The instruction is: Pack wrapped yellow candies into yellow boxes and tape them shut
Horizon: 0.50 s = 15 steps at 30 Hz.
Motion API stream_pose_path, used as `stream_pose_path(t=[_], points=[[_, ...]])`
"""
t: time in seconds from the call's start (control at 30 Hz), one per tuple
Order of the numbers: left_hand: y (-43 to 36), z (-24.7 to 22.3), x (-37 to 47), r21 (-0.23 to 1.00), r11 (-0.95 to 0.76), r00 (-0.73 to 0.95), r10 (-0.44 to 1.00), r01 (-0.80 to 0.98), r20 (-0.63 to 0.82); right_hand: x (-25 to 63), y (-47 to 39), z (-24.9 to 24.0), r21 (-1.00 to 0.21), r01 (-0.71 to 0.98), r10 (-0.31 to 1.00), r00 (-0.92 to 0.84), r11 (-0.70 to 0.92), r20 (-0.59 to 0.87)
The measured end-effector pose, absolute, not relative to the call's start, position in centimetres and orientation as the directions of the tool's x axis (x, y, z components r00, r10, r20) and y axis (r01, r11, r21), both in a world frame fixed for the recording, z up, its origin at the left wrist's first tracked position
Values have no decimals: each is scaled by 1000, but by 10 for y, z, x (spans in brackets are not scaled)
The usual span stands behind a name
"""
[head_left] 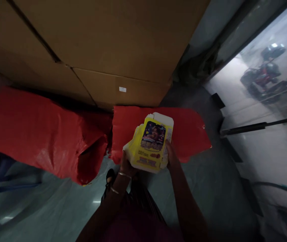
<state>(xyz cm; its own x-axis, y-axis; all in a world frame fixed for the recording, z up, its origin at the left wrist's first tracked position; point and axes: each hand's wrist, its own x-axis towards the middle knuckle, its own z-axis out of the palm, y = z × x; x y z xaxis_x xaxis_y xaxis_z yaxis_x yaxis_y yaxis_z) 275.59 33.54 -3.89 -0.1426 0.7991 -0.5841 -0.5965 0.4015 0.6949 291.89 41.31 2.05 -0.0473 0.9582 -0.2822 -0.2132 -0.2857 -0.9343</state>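
Yellow printed cartons (148,151), looking flat and stacked, are held up between my two hands over a red covering. The top one shows a dark picture panel, and white flaps stick out at its upper edge. My left hand (127,164) grips the lower left side of the stack, with bangles on the wrist. On the right edge, my right hand (171,155) is closed around the cartons. Parts of the fingers of both hands are hidden behind the stack.
Large brown cardboard boxes (123,40) stand beyond the red covering (188,131). More red material (44,134) lies left. A blue object (9,178) is at far left. A motorbike (266,74) shows at the upper right. My feet are below the cartons.
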Motion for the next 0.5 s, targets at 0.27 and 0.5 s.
stream_pose_path(t=[0.27,0.5], points=[[374,-37,2745,473,373,-14,773,-798,-634,2902,467,23,-918,-220,944,-59,-329,-324],[369,-65,2743,296,375,115,768,-879,-630,2906,464,42,-926,-181,944,-53,-331,-327]])
